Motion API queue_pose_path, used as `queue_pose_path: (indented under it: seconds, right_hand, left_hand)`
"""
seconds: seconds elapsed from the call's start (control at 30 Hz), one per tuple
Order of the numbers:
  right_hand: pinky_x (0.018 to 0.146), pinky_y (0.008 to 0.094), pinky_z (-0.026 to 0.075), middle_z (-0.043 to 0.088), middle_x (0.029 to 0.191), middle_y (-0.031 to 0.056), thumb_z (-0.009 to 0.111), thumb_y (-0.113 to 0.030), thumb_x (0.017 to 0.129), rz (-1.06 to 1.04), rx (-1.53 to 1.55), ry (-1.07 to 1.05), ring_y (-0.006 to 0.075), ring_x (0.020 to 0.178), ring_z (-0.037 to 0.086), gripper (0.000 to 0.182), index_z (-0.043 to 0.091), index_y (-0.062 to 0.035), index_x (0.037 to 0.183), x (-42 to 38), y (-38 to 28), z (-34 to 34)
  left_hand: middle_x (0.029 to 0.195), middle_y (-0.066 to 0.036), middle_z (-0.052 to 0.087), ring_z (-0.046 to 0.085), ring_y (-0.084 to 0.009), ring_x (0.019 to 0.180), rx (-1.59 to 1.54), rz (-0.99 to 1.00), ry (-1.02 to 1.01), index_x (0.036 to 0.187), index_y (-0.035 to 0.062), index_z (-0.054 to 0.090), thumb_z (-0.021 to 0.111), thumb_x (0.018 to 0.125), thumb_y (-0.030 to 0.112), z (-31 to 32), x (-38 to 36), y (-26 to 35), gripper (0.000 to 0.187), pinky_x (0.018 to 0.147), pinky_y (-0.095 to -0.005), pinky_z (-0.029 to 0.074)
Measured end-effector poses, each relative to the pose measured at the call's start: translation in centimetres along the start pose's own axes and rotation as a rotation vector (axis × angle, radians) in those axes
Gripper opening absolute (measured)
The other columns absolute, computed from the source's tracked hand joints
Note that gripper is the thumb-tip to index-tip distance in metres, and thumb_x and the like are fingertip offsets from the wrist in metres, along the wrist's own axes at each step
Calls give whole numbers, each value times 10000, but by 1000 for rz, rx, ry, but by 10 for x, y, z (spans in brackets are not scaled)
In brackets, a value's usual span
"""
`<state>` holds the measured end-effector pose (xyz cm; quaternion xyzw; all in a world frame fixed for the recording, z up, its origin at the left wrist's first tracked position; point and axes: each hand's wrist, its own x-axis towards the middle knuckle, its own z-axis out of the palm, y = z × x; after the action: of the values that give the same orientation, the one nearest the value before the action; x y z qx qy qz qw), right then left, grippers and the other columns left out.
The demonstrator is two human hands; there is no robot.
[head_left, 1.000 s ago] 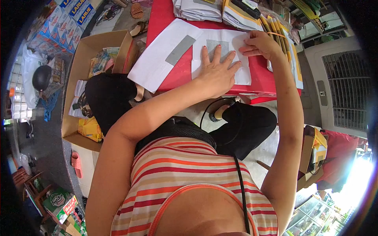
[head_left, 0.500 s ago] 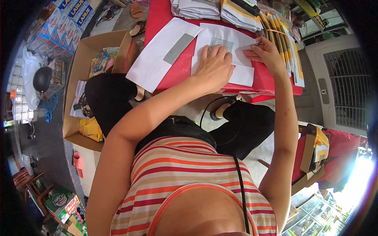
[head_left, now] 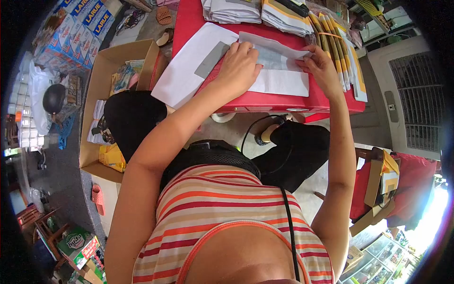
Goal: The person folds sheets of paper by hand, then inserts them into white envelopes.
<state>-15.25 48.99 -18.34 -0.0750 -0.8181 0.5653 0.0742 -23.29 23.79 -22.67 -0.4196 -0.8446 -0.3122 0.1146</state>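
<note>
A white paper sheet lies partly folded on the red table, its lower strip turned up and its far edge raised. Through the fold shows a greyish patch. At the sheet's left end is my left hand, its fingers curled over the far corner. My right hand pinches the right end of the raised edge between thumb and fingers. Left of these lies a second white sheet with a grey rectangle on it, partly covered by my left hand.
Stacks of white paper pieces and yellow-edged envelopes sit at the back of the red table. A banded bundle stands at right. An open cardboard box is by my left leg; a grey slatted unit stands right.
My left hand has moved left from the sheet's middle to its left end. The sheet's far edge has been lifted and folded toward me, with my right hand still at the right end.
</note>
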Motion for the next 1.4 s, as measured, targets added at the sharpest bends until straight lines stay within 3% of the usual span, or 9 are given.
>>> queue_pose_path:
  seconds: [0.1, 0.27, 0.33, 0.47, 0.57, 0.63, 0.93, 1.33, 1.4]
  right_hand:
    - [893, 305, 527, 684, 1025, 67, 511, 48, 959, -111, -292, 1, 146, 1012, 667, 197, 613, 25, 1126, -6, 6, -4]
    - [942, 332, 508, 708, 1070, 104, 481, 126, 853, -238, -359, 9, 209, 1070, 670, 300, 638, 27, 1088, -22, 11, 0]
    - [952, 337, 504, 712, 1084, 126, 476, 141, 820, -292, -368, 18, 238, 1082, 673, 345, 642, 22, 1099, -27, 10, 3]
    - [966, 350, 502, 704, 1108, 157, 494, 153, 793, -293, -465, 35, 296, 1092, 672, 368, 651, 20, 1098, -32, 1, 9]
    - [966, 354, 504, 700, 1108, 162, 496, 162, 788, -315, -480, 38, 307, 1088, 672, 379, 654, 18, 1101, -31, 5, 9]
    - [965, 357, 505, 699, 1107, 163, 496, 165, 788, -328, -482, 36, 311, 1084, 673, 383, 654, 17, 1103, -31, 6, 8]
    - [990, 392, 507, 683, 1196, 190, 482, 183, 774, -386, -583, 91, 356, 1140, 650, 408, 661, 23, 1105, -29, 12, 11]
    - [993, 432, 503, 652, 1285, 167, 515, 118, 810, -405, -770, 70, 369, 1157, 631, 388, 675, 2, 1144, -32, 13, 17]
    - [1032, 400, 476, 646, 1308, 156, 489, 160, 778, -378, -800, 40, 362, 1220, 597, 471, 676, -3, 1179, -32, 13, 15]
  left_hand:
    - [1189, -196, 530, 502, -391, 1119, -39, -29, 29, 1188, -44, 542, 740, 849, 151, -4, -3, 3, 439, 984, -461, 433]
    - [1243, -217, 448, 484, -413, 1137, -147, -70, 126, 1259, -36, 436, 790, 793, 89, -8, -6, 7, 599, 997, -470, 427]
    - [1282, -210, 419, 459, -415, 1193, -145, -39, 323, 1316, -5, 419, 804, 776, 81, -8, -7, 11, 669, 1023, -487, 430]
    - [1337, -214, 418, 433, -442, 1267, -12, -8, 245, 1323, 24, 447, 785, 745, 23, -22, -9, 19, 669, 1025, -492, 468]
    - [1375, -175, 461, 455, -398, 1262, 41, 141, 174, 1258, 70, 584, 734, 794, 20, -24, -9, 12, 491, 1042, -489, 455]
    - [1335, -161, 545, 522, -380, 1233, -5, 241, 120, 1113, 19, 660, 670, 807, -19, -19, -10, 3, 309, 1020, -458, 477]
    - [1246, -143, 627, 589, -313, 1191, 84, 230, 62, 1084, -11, 678, 632, 806, -35, -15, -20, -7, 282, 952, -394, 536]
    - [1141, -139, 656, 618, -316, 1091, 50, 197, 73, 1036, -11, 682, 623, 814, -22, -11, -20, -8, 230, 907, -410, 535]
    - [1112, -136, 653, 619, -315, 1069, 56, 196, 64, 1017, -6, 681, 616, 814, -13, -12, -19, -8, 213, 917, -421, 521]
